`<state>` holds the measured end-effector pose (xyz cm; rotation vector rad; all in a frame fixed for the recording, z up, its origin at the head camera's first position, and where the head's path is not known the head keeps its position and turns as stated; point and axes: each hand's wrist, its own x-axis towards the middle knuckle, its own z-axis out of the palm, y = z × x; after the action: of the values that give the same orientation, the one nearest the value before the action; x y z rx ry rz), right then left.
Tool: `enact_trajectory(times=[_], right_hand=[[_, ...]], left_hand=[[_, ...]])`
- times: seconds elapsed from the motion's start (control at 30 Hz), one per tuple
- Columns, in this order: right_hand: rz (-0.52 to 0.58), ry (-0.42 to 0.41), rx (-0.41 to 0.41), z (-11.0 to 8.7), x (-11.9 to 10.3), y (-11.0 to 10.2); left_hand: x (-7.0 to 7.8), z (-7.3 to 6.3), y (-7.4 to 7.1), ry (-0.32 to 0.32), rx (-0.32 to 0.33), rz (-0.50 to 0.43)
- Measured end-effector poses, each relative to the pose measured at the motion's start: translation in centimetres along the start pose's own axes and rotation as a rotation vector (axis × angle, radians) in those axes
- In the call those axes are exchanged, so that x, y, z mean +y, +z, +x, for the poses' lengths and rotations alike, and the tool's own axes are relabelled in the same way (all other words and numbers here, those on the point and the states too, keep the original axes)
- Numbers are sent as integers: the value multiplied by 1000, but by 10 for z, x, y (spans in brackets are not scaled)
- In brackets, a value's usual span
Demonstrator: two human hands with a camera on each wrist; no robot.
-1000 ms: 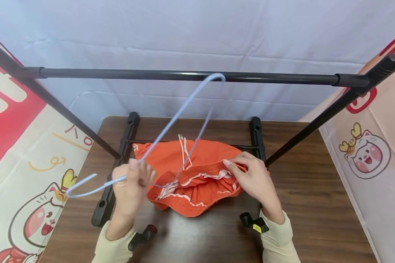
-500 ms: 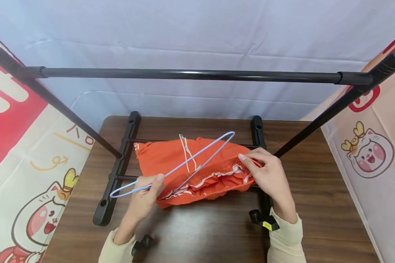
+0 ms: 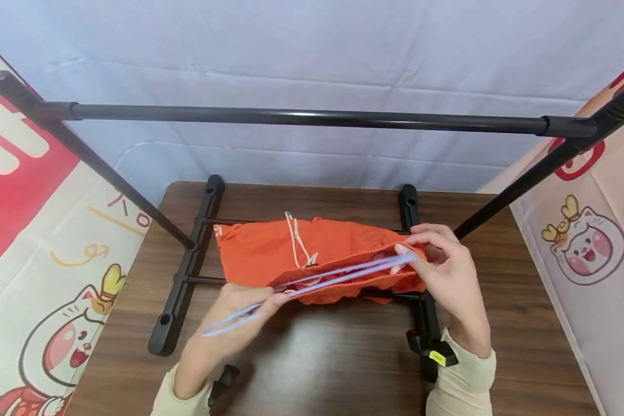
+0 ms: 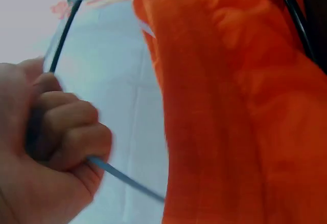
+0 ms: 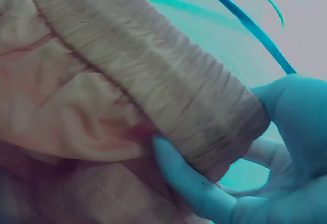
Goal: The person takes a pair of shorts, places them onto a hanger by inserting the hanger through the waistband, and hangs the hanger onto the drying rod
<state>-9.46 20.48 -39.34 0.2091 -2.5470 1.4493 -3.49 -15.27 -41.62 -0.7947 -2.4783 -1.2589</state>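
Orange shorts [image 3: 255, 248] with a white drawstring [image 3: 297, 240] lie across the low bars of a rack, their waist gaping toward me. My left hand [image 3: 234, 320] grips a thin pale-blue clothes hanger [image 3: 338, 279], which slants over the waist opening. Its far end reaches my right fingertips. In the left wrist view, curled fingers [image 4: 76, 132] wrap the hanger wire [image 4: 127, 179] beside the waistband. My right hand [image 3: 449, 274] pinches the waistband's right end. The right wrist view, oddly tinted, has thumb and fingers either side of the gathered waistband [image 5: 179, 81].
A black rack stands on the brown wooden table [image 3: 504, 300], its top bar [image 3: 312, 117] crossing above the shorts. The rack's feet [image 3: 174, 312] flank them. Pale cloth [image 3: 312, 52] hangs behind, with printed cartoon panels [image 3: 57, 329] at both sides.
My left hand has swung the hanger down from the top bar's height and rightward over the waist opening. My right hand, still on the waistband, has shifted slightly right, and the opening has narrowed.
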Motion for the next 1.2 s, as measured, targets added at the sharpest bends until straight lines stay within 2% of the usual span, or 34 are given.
enact_trajectory(times=[0.13,0.27,0.37,0.5,0.6,0.67,0.77,0.83,0.9,0.97,1.07,1.2], right_hand=[[-24,27,105,-7,-10,-3],[-81,-25,229,-15,-21,-1],[-129,-100,319,-20,-29,5],[-57,-157,323,-21,-36,8],[-8,-218,260,-20,-38,12],[-61,-272,178,-20,-37,16],[-178,-317,-6,-22,-36,24],[-228,-322,-125,-26,-35,27],[-243,-317,-198,-29,-33,25],[-233,-324,-242,-31,-29,18],[-232,-374,-301,-30,-22,3],[-258,-443,-364,-28,-13,-13]], left_hand=[[8,6,11,3,-34,179],[9,9,19,1,-24,324],[11,13,23,10,-27,372],[14,17,27,37,3,357],[18,19,29,74,46,299],[18,20,31,96,77,237],[18,22,32,97,107,147],[17,23,32,63,114,118],[16,23,30,13,110,100],[15,24,26,-43,107,81],[14,25,17,-89,116,62],[14,27,7,-97,139,62]])
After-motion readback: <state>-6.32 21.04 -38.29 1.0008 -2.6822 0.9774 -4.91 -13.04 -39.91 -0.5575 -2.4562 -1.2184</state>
